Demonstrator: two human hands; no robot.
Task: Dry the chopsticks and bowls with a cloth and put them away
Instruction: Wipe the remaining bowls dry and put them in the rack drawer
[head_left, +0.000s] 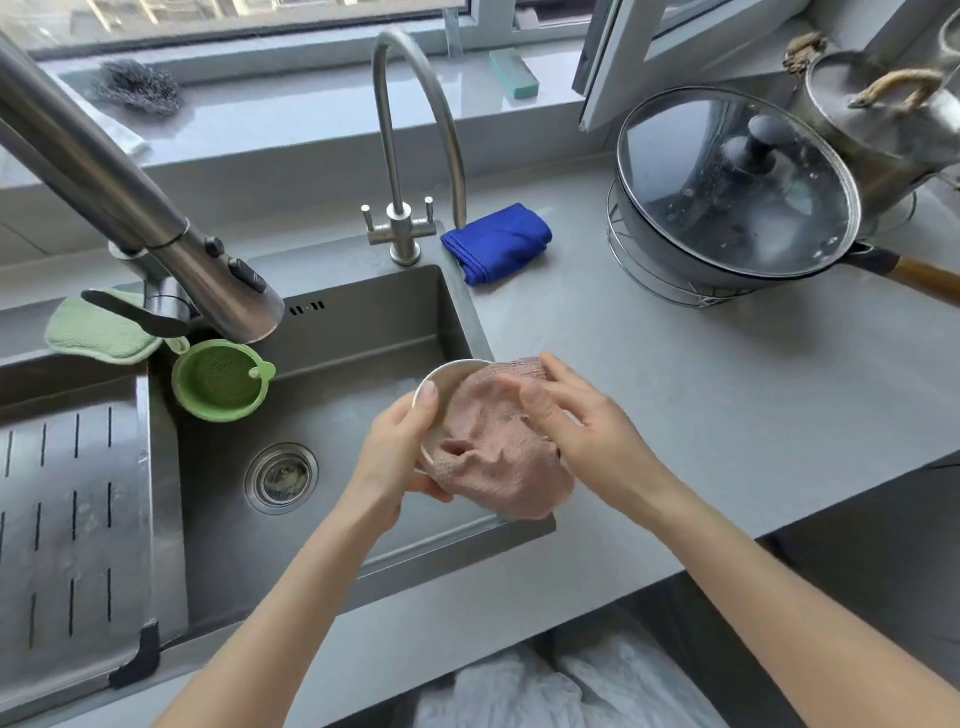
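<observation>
Nearest, over the front right corner of the grey steel sink (363, 322), both hands work on one item. The left hand (400, 441) grips a small white round bowl (439, 376), tilted on edge, with the thumb over the rim and the fingers curled beneath it. The right hand (576, 415), slightly blurred, pinches a pink knitted cloth (493, 457): the thumb lies on its upper face and the fingers curl round its far edge. The cloth covers most of the bowl's opening and hangs below it.

A perforated steel draining tray (67, 509) sits across the sink's left side. A round green plastic strainer (221, 379) sits at the sink's rear left, under a brushed-steel pull-down faucet (156, 218).

At the sink's rear right corner a folded blue cloth (498, 241) lies on the grey tabletop (727, 389), beside a slim gooseneck tap (410, 130). Further right of the sink, a dark wok with a glass lid (727, 182) rests on a wire stand.
</observation>
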